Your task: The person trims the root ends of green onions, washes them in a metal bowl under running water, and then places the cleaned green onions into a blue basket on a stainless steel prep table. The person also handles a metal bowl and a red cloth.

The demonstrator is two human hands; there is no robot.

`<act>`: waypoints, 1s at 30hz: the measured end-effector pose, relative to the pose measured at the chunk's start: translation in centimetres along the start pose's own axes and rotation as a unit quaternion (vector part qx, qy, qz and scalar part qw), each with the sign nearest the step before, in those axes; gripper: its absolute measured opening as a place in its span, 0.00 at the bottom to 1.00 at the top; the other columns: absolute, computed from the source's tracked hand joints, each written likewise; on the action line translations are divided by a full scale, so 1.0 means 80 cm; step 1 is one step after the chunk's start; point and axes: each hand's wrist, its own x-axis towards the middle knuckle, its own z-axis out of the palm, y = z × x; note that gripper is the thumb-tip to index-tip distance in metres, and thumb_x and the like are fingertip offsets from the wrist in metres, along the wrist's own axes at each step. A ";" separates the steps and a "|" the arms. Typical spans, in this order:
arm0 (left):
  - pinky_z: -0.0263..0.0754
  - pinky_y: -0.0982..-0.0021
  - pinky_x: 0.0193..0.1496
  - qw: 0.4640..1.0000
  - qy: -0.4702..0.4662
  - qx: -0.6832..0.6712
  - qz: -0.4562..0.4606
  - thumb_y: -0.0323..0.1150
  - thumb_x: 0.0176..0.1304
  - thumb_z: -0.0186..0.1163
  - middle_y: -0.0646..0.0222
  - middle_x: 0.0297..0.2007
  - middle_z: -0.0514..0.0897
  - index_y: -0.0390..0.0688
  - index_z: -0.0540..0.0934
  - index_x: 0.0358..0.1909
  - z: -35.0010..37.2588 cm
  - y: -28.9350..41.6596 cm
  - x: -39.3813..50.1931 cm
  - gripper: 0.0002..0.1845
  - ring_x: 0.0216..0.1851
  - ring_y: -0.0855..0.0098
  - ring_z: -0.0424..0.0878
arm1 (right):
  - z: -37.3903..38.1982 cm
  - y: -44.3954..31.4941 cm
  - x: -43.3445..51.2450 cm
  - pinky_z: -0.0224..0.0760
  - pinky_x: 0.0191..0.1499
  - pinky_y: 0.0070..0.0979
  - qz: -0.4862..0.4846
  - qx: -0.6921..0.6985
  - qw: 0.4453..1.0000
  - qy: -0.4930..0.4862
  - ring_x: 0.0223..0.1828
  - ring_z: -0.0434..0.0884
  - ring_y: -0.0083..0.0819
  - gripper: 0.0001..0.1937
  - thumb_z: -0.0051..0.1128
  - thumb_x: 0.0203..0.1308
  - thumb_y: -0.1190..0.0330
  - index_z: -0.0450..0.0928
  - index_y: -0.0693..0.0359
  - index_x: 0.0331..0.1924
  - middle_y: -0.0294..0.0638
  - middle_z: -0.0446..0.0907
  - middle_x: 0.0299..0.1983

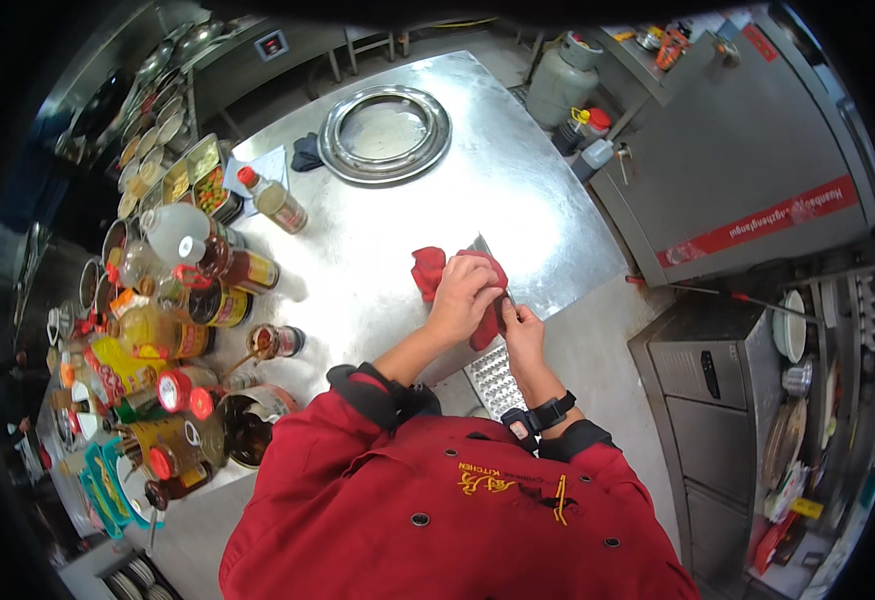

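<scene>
Over the near right edge of the stainless steel table (377,247), my left hand (464,294) presses a red cloth (428,268). The cloth is bunched around the blade of a knife (480,243), whose metal shows just above it, pointing away from me. My right hand (523,326) is closed around the knife's near end, close beside the cloth; the handle is mostly hidden in the fingers. Part of the cloth hangs down below my left hand.
A round metal tray (385,171) lies at the table's far side, by a dark cloth (306,153). A glass bottle with a red cap (280,206) and an open jar (276,341) stand left, before many crowded sauce bottles. A steel cabinet (730,157) is at right.
</scene>
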 end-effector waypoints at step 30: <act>0.67 0.54 0.64 0.588 0.234 -0.590 -0.500 0.35 0.75 0.34 0.49 0.56 0.72 0.30 0.65 0.56 0.007 -0.009 -0.057 0.19 0.58 0.56 0.72 | -0.002 -0.020 -0.019 0.71 0.44 0.39 -0.386 -0.432 0.812 0.077 0.43 0.73 0.53 0.19 0.69 0.49 0.59 0.74 0.61 0.40 0.54 0.62 0.48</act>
